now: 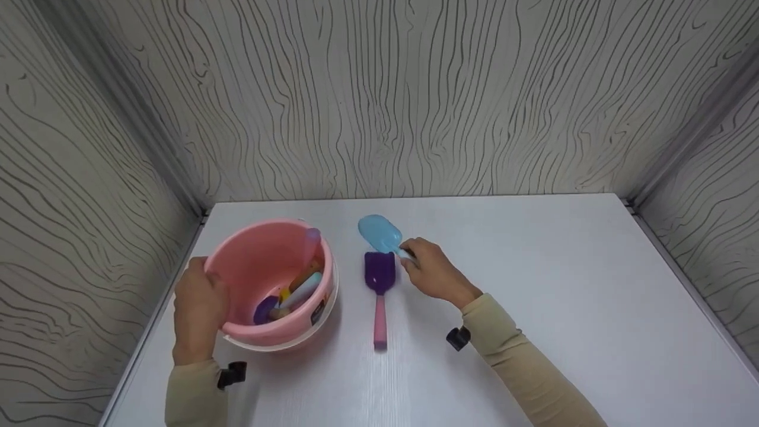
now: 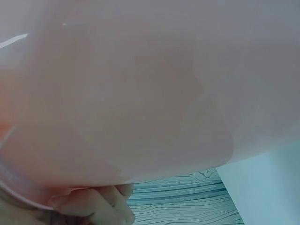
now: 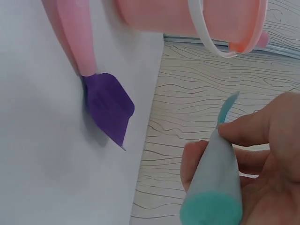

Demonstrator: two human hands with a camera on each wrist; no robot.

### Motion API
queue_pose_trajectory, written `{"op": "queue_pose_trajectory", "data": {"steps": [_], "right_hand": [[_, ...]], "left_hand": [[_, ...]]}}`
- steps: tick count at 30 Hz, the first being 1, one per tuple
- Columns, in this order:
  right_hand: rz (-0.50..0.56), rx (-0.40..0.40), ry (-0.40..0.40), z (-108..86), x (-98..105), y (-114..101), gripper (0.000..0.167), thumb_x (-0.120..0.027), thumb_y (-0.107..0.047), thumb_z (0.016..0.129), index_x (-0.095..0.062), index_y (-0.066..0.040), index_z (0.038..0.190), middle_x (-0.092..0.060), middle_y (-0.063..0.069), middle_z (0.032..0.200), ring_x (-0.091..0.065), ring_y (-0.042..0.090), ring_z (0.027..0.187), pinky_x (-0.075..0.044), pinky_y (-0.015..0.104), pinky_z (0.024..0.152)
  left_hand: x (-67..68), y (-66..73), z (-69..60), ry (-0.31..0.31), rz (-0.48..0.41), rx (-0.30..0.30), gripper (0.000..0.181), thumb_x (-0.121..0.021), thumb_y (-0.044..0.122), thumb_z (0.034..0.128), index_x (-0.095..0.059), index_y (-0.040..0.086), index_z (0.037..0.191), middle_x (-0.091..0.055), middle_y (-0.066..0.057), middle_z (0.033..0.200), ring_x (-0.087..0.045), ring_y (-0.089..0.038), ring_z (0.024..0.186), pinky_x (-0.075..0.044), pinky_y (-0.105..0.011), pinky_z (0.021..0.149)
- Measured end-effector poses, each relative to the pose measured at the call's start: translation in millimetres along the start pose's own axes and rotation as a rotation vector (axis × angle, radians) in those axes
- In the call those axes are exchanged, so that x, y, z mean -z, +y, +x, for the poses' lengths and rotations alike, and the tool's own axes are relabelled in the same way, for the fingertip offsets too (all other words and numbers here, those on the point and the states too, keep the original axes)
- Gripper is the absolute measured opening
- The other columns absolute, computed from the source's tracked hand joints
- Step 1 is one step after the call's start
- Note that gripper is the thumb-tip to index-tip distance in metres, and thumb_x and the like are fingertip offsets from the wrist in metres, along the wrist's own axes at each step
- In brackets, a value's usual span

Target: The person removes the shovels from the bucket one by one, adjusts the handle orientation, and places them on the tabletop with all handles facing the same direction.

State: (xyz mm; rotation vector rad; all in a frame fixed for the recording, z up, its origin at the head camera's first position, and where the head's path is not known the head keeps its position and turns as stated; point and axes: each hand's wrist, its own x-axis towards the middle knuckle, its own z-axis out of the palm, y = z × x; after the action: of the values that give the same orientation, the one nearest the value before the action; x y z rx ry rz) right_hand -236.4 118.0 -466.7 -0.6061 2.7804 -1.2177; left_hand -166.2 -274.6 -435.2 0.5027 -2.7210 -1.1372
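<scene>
My left hand [image 1: 200,311] grips the left rim of a pink bucket [image 1: 243,270], thumb on the inside and fingers on the outside. Inside the bucket lie several toys, among them a light blue piece [image 1: 303,289] and a purple one [image 1: 265,309]. A light blue toy shovel [image 1: 377,231] has its pale handle [image 3: 215,168] pinched in my right hand [image 1: 436,270]. Just below its blade, a second shovel with a purple scoop [image 1: 379,274] and pink handle [image 1: 380,323] lies on the table. The bucket's wall [image 2: 140,103] fills most of the left wrist view.
The white table [image 1: 533,308] reaches back to a wood-patterned wall [image 1: 391,107], with side walls at left and right. A white bail handle [image 1: 290,346] hangs round the front of the bucket.
</scene>
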Motion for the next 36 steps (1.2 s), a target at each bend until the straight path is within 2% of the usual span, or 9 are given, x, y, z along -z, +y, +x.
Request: {"op": "queue_pose_trajectory", "data": {"steps": [5,8,12,18,24,27,31,36], "right_hand": [[0.033,-0.031,0.036,-7.6,-8.0,14.8,0.023,-0.063,-0.004,0.106,-0.064,0.004,0.127,-0.068,0.015,0.116,-0.063,0.024,0.106,-0.057,0.048,0.098],[0.051,-0.043,0.045,-11.9,-11.2,21.7,0.021,-0.064,-0.004,0.105,-0.066,0.002,0.124,-0.068,0.012,0.111,-0.061,0.022,0.101,-0.056,0.043,0.092],[0.083,-0.074,0.069,-19.5,-14.2,29.9,0.018,-0.066,-0.003,0.101,-0.069,0.002,0.119,-0.069,0.012,0.105,-0.060,0.021,0.094,-0.054,0.036,0.082],[0.143,-0.189,0.097,-30.1,-19.3,38.9,0.017,-0.069,-0.003,0.098,-0.073,-0.001,0.115,-0.070,0.010,0.104,-0.062,0.021,0.090,-0.054,0.034,0.078],[0.126,-0.303,0.126,-37.9,-24.3,45.6,0.021,-0.072,-0.007,0.097,-0.075,-0.002,0.117,-0.070,0.008,0.104,-0.063,0.020,0.088,-0.056,0.034,0.075],[0.113,-0.343,0.135,-41.9,-26.5,48.7,0.024,-0.074,-0.010,0.096,-0.075,-0.002,0.118,-0.070,0.008,0.105,-0.062,0.020,0.090,-0.055,0.034,0.077],[0.115,-0.388,0.152,-45.7,-29.5,53.0,0.024,-0.076,-0.012,0.094,-0.076,-0.001,0.115,-0.071,0.009,0.104,-0.062,0.021,0.091,-0.054,0.036,0.079],[0.126,-0.421,0.166,-48.9,-33.4,55.2,0.019,-0.078,-0.014,0.093,-0.075,-0.001,0.107,-0.070,0.009,0.099,-0.061,0.022,0.091,-0.053,0.038,0.080]], "left_hand": [[0.3,1.0,-0.6,-0.011,0.004,0.015,0.044,-0.035,0.019,0.1132,-0.042,-0.005,0.150,-0.059,-0.030,0.131,-0.068,-0.040,0.100,-0.064,-0.054,0.083],[1.1,1.6,-0.4,-0.015,0.007,0.020,0.045,-0.034,0.019,0.1134,-0.041,-0.005,0.151,-0.059,-0.030,0.133,-0.067,-0.040,0.102,-0.063,-0.055,0.084],[1.5,1.9,0.1,0.006,0.014,-0.005,0.045,-0.034,0.017,0.1120,-0.042,-0.006,0.150,-0.060,-0.031,0.132,-0.068,-0.041,0.101,-0.063,-0.057,0.083],[1.1,1.5,0.5,0.008,0.015,-0.009,0.046,-0.034,0.016,0.1113,-0.042,-0.008,0.149,-0.060,-0.033,0.131,-0.069,-0.042,0.099,-0.063,-0.057,0.079],[1.9,1.5,0.5,0.006,0.023,-0.007,0.045,-0.036,0.018,0.1129,-0.043,-0.008,0.149,-0.060,-0.034,0.132,-0.067,-0.044,0.103,-0.061,-0.061,0.084],[2.3,1.9,1.1,0.010,0.026,-0.015,0.045,-0.038,0.018,0.1128,-0.044,-0.009,0.148,-0.060,-0.034,0.131,-0.067,-0.043,0.101,-0.062,-0.058,0.079],[2.0,3.1,1.3,0.011,0.013,-0.010,0.046,-0.038,0.016,0.1107,-0.044,-0.007,0.150,-0.061,-0.032,0.129,-0.069,-0.040,0.096,-0.062,-0.048,0.069],[1.6,3.1,-0.2,0.009,0.019,-0.004,0.047,-0.036,0.016,0.1099,-0.043,-0.007,0.150,-0.061,-0.031,0.130,-0.069,-0.038,0.095,-0.061,-0.043,0.066]]}}
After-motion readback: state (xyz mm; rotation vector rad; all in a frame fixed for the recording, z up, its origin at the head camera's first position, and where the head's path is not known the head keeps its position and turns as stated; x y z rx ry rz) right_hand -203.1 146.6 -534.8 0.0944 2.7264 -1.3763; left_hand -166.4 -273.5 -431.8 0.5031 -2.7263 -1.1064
